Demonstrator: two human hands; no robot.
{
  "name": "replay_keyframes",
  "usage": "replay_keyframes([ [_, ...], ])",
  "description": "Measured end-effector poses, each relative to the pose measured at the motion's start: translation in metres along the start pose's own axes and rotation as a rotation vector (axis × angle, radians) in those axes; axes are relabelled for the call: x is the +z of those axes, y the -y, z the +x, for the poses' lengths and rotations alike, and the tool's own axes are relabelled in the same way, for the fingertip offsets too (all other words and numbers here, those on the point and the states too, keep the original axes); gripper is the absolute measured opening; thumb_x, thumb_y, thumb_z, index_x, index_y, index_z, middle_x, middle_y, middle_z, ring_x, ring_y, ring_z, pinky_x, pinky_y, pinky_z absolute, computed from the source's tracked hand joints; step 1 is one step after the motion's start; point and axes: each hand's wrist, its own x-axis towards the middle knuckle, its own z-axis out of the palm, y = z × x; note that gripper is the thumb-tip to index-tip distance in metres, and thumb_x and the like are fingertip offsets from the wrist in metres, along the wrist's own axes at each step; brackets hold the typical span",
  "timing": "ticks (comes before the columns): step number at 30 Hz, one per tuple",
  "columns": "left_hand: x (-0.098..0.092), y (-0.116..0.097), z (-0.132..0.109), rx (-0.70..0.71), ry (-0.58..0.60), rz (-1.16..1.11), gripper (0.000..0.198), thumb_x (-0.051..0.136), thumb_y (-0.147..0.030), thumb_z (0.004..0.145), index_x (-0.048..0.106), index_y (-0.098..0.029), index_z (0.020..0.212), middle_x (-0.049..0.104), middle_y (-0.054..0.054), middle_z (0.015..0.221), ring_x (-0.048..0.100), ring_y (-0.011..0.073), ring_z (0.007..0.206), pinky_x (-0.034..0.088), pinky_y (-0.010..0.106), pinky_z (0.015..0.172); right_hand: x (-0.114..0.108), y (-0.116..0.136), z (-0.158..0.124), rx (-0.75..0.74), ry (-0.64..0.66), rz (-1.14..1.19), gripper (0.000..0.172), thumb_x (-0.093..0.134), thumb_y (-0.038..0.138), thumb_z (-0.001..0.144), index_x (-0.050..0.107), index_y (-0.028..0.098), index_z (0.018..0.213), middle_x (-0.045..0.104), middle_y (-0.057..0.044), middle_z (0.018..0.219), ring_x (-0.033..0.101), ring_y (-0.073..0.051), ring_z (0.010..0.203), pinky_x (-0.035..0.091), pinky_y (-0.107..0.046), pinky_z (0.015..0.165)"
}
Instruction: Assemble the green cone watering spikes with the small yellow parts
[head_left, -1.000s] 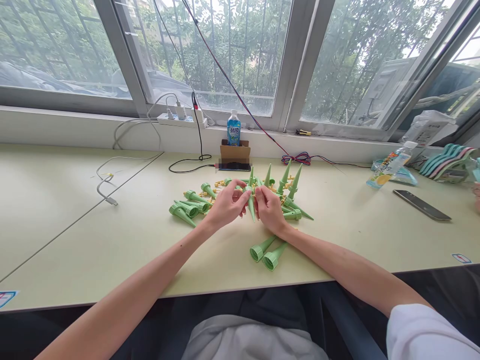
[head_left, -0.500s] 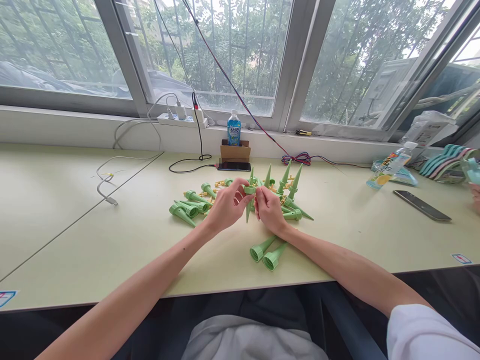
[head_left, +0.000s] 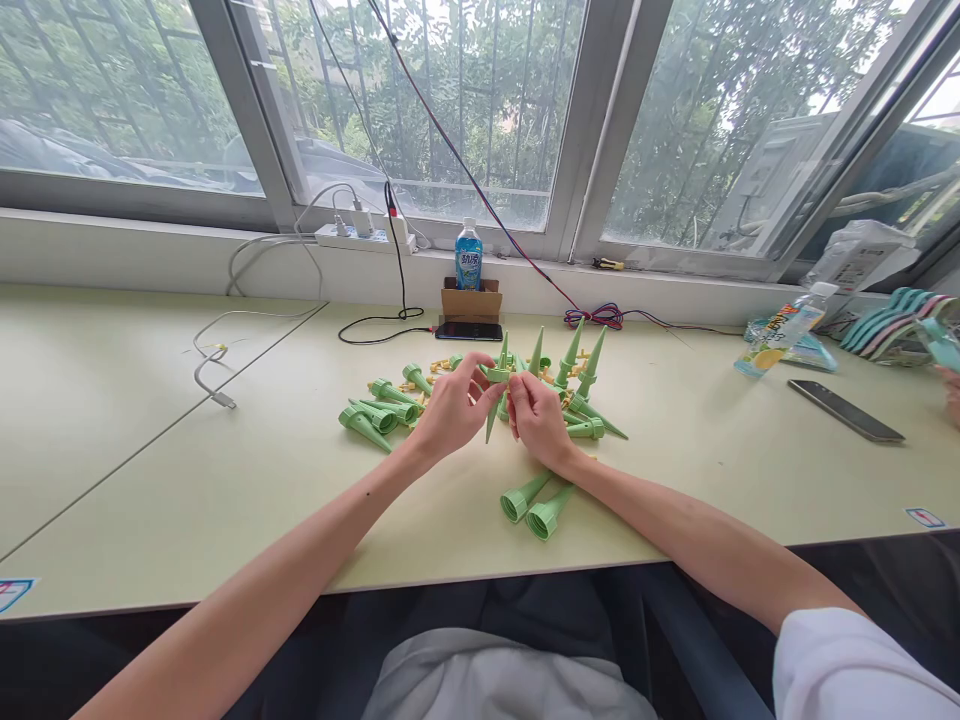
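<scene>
Between thumb and fingers, my left hand grips a green plastic watering spike by its wide collar, the point hanging downward. My right hand is closed in a pinch right beside that collar; whatever lies in its fingertips is too small and covered to make out. Around both hands lie several more green spikes, some on their sides at the left, while others stand point-up at the right. Small yellow valve pieces are scattered among them. Two loose spikes rest below my right wrist, open ends facing me.
Behind the pile, a phone on a black cable lies before a small cardboard box and a blue bottle. To the right are another phone, a clear drink bottle and hangers. Another person's hand shows at the right edge.
The held spike has tilted a little, its lower point swinging to the left. Both hands stay in nearly the same place, fingertips close together.
</scene>
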Motion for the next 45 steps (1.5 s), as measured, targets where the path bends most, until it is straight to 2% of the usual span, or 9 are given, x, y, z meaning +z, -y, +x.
replay_keyframes([
  [9,-0.0013,0.0016,0.0006,0.0,0.003,0.066,0.028,0.055,-0.045,0.09,0.052,-0.022,0.105,0.061,-0.003,0.066,0.056,0.0127,0.06,0.045,0.025,0.061,-0.0003,0.0008,0.0001,-0.006,0.028,0.004,0.043,0.04,0.054,0.097,0.037,0.023,0.068,0.043,0.005,0.053,0.041,-0.01,0.045,0.032,-0.024,0.046],
  [16,-0.0006,0.0033,0.0004,-0.006,0.046,0.134,0.021,0.052,-0.037,0.091,0.052,-0.021,0.105,0.055,-0.004,0.063,0.051,0.0128,0.056,0.041,0.025,0.06,-0.0011,0.0009,0.0002,0.01,0.099,-0.016,0.041,0.039,0.051,0.098,0.039,0.022,0.07,0.046,0.006,0.051,0.043,-0.01,0.043,0.035,-0.024,0.048],
  [21,-0.001,0.0061,0.0,0.002,0.079,0.202,0.025,0.049,-0.04,0.091,0.053,-0.021,0.107,0.055,-0.003,0.062,0.05,0.0143,0.056,0.04,0.026,0.059,-0.0028,0.0003,0.0002,0.027,0.151,-0.037,0.042,0.039,0.051,0.099,0.039,0.022,0.069,0.049,0.005,0.053,0.045,-0.01,0.042,0.037,-0.025,0.05],
  [33,-0.0021,0.0082,-0.0008,-0.019,0.148,0.206,0.024,0.047,-0.036,0.091,0.056,-0.021,0.108,0.059,-0.001,0.057,0.059,0.0203,0.061,0.042,0.03,0.061,-0.0033,-0.0048,0.0006,0.031,0.204,-0.067,0.043,0.039,0.054,0.098,0.041,0.022,0.068,0.052,0.004,0.051,0.047,-0.011,0.043,0.038,-0.026,0.05],
  [45,-0.0031,0.0085,-0.0022,0.026,0.184,0.217,0.022,0.045,-0.033,0.091,0.057,-0.021,0.105,0.056,-0.002,0.055,0.053,0.0186,0.055,0.04,0.029,0.058,-0.0036,-0.0049,0.0006,0.025,0.228,-0.076,0.045,0.037,0.055,0.098,0.04,0.022,0.067,0.052,0.003,0.051,0.048,-0.012,0.045,0.038,-0.025,0.051],
])
